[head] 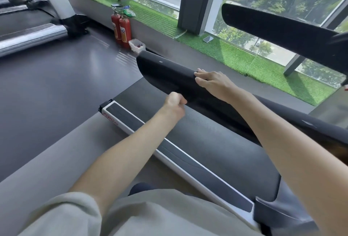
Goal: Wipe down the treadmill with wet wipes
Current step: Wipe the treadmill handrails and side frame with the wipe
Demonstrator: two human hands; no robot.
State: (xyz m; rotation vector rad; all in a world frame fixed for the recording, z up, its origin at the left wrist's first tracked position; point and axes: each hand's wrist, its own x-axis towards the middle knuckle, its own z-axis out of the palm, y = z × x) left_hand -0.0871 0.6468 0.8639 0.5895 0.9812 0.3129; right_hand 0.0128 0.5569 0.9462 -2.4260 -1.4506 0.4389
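The treadmill has a black belt (216, 141), a silver and black side rail (169, 147) and a black padded handrail (165, 71) running from the middle out to the right. My right hand (212, 83) rests on top of this handrail, its fingers laid over the rail's top edge. My left hand (175, 102) is curled into a fist against the lower side of the same handrail. No wipe shows in either hand. A green packet (129, 12), possibly wet wipes, lies on the window sill far off.
The treadmill's second black handrail (278, 26) crosses the upper right. Two red fire extinguishers (121, 28) and a clear plastic box (137, 45) stand on the floor by the green-turfed sill, where a phone (208, 38) lies. Another treadmill (33, 34) is at the upper left.
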